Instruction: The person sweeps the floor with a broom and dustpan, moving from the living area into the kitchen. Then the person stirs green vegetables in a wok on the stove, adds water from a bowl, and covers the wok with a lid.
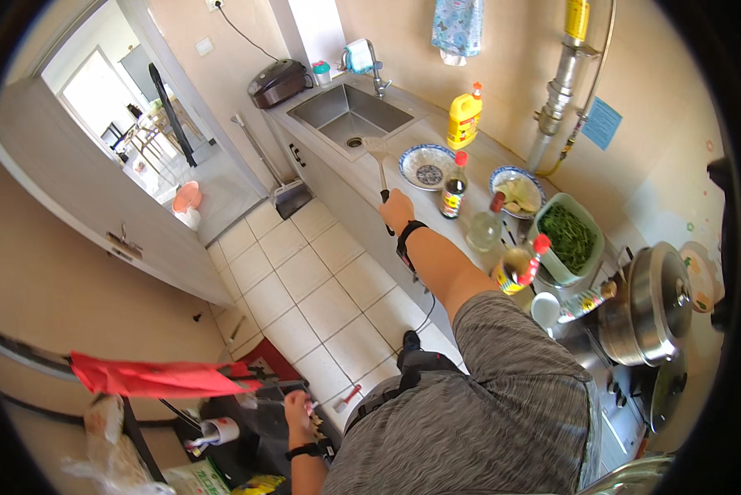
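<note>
My right hand is closed around the black handle of a slotted metal spatula; its head lies over the counter by the sink. Beside it on the counter are a blue-rimmed bowl, a soy sauce bottle and a clear glass bottle. My left hand is low at the left, over a dark shelf unit. Its fingers are bent near something small and pale; whether it grips this is unclear. A red cloth or bag hangs to its left, with a white mug below.
Along the counter stand a sink, a yellow detergent bottle, a plate of sliced food, a tub of greens and a large steel pot. A dustpan and red-handled brush rest on the floor. A door stands open.
</note>
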`<state>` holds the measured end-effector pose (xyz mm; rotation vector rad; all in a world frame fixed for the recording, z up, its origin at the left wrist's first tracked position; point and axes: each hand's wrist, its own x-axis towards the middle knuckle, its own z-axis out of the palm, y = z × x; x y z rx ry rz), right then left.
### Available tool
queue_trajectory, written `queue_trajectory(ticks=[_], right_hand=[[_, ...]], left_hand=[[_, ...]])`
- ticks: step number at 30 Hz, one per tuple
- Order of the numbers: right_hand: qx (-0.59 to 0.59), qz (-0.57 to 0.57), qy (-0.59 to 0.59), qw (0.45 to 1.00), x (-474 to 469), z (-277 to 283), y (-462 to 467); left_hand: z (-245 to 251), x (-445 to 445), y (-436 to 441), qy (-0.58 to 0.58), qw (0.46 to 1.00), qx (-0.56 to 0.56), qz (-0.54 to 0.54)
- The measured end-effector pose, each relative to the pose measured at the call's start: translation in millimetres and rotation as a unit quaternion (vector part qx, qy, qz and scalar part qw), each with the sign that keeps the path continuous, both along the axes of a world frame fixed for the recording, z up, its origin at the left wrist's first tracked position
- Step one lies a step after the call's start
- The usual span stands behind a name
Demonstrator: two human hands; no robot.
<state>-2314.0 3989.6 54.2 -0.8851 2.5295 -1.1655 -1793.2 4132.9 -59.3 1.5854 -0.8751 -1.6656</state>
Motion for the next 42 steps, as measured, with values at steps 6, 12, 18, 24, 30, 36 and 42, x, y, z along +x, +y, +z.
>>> queue_trajectory(ticks=[6, 12, 18, 24, 30, 36, 42], right_hand=[[0.05, -0.071, -0.086, 0.993, -46, -25, -79], [0.084, -0.129, -0.107, 0.982, -83, -56, -141], [0.108, -0.166, -0.11, 0.974, -103, -67, -180], [0.094, -0.245, -0.108, 0.959, -122, -75, -209], [-0.017, -0.239, -0.123, 0.963, -111, -61, -196], [-0.013, -0.259, -0.103, 0.96, -104, -40, -143], [-0.007, -0.311, 0.037, 0.95, -111, -49, -100]], left_hand=[[-29, 30, -31, -0.129, 0.982, 0.141, -0.003], [-36, -1, -85, -0.08, 0.979, 0.186, 0.011], [-58, -15, -218, -0.126, 0.974, 0.122, -0.144], [-87, -42, -397, -0.179, 0.946, 0.046, -0.265], [-79, -97, -520, -0.236, 0.901, -0.018, -0.364], [-13, -197, -583, -0.292, 0.775, -0.093, -0.552], [-68, -269, -657, -0.191, 0.774, -0.117, -0.592]])
